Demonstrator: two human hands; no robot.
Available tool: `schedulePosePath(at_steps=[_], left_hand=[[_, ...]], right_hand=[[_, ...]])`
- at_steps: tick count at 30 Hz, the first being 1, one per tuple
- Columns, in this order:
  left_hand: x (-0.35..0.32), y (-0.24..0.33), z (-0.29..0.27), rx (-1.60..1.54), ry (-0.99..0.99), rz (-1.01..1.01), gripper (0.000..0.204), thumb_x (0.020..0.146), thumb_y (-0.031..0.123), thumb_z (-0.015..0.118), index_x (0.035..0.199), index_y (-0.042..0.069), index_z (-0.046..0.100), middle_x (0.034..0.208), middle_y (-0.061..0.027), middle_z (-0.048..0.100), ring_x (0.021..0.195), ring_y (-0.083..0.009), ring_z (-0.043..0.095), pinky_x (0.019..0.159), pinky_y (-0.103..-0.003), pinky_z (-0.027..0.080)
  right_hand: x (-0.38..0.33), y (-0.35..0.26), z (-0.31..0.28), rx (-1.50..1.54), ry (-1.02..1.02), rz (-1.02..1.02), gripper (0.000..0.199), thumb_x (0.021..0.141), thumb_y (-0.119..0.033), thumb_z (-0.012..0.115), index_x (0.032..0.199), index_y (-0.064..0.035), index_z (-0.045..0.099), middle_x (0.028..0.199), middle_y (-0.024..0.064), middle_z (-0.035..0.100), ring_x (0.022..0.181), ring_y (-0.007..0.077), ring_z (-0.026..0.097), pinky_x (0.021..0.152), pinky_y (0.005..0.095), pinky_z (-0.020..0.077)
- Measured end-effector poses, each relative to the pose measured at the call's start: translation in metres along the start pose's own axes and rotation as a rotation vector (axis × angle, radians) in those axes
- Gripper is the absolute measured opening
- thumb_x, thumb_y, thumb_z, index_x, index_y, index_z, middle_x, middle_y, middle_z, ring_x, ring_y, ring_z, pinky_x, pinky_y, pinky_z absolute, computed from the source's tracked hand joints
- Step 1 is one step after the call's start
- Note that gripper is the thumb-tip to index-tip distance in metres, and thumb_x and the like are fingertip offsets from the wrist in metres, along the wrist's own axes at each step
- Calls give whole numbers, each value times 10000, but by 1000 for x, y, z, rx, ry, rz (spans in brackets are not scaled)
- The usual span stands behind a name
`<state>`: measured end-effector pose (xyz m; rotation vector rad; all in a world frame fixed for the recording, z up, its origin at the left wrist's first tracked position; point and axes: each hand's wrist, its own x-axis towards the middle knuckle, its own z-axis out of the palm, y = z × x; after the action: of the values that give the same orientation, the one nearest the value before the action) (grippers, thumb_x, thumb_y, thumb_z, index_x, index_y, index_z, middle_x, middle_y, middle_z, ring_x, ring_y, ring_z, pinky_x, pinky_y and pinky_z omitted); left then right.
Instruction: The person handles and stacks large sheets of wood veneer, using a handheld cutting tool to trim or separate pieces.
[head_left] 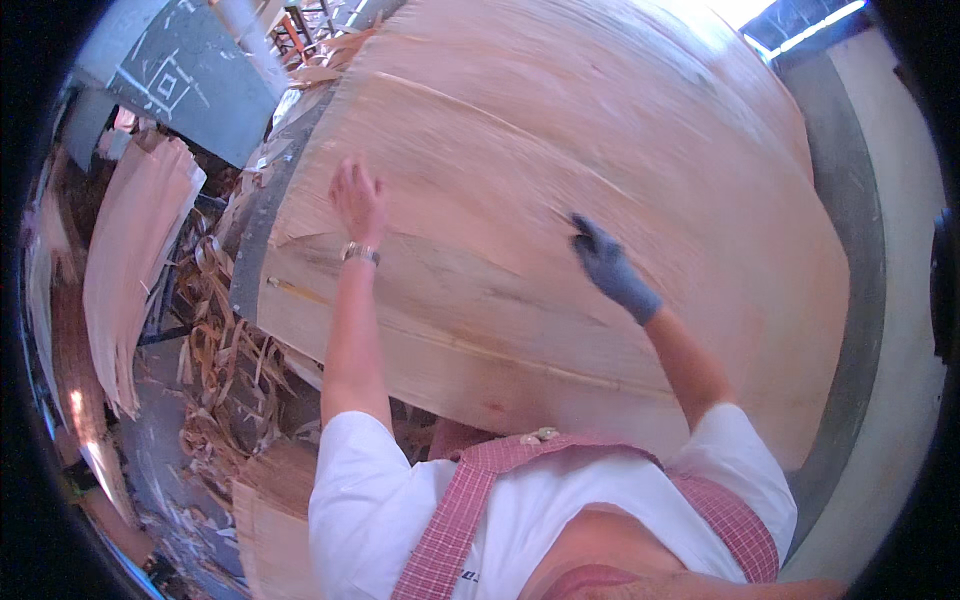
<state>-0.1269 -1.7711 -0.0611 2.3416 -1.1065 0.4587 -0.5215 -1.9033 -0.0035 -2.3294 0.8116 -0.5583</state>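
Observation:
A wide, pale pinkish wood veneer sheet (470,150) lies spread across the worktable in front of me, its surface grained and slightly rippled. My left hand (358,200), bare, is over the veneer's left part with its fingers stretched forward and nothing visible in them. A wristwatch (360,253) with a metal band circles that wrist. Farther right, my right hand (612,268) wears a grey glove and is over the middle of the veneer, its fingers apart. Blur hides whether either hand touches the wood. A narrow yellowish strip (298,290) lies near the sheet's left edge.
Curled veneer scraps (215,330) pile up left of the table's dark edge (262,230). Beyond them leans a bent veneer piece (140,240). A grey metal cabinet (195,75) stands at the far left. Along the right runs a pale wall (905,200) with a dark lower band.

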Motion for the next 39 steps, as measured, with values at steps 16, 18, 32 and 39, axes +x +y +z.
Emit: schedulePosePath(at_steps=[16,18,32,39], left_hand=[[71,-96,74,118,-155,118,339,889,145,462,1198,75,585,1243,-64,583,1061,-252,557,891,-368,461],[65,-95,68,157,-135,91,356,886,142,456,1214,76,576,1267,-56,572,1071,-246,546,895,-374,456],[12,42,76,-78,-360,-65,496,885,371,574,1278,75,517,1367,-150,465,1234,-336,459,1012,-528,367],[-5,97,66,-46,-766,176,907,636,495,796,1361,69,456,1415,-155,429,1305,-306,405,1065,-419,349]], right_hand=[[288,-138,286,-568,-420,-119,291,908,-192,458,1134,-10,475,1012,218,661,889,385,668,708,499,530],[270,-131,284,-574,-484,-188,278,910,-185,447,1132,-19,467,961,220,667,856,391,668,692,504,526],[45,-51,101,-542,-646,-99,265,975,-251,394,1138,-49,451,748,175,657,628,349,654,427,501,447],[-63,58,18,-563,-476,-170,289,950,-219,420,1204,-85,451,735,138,648,557,287,640,394,444,426]])
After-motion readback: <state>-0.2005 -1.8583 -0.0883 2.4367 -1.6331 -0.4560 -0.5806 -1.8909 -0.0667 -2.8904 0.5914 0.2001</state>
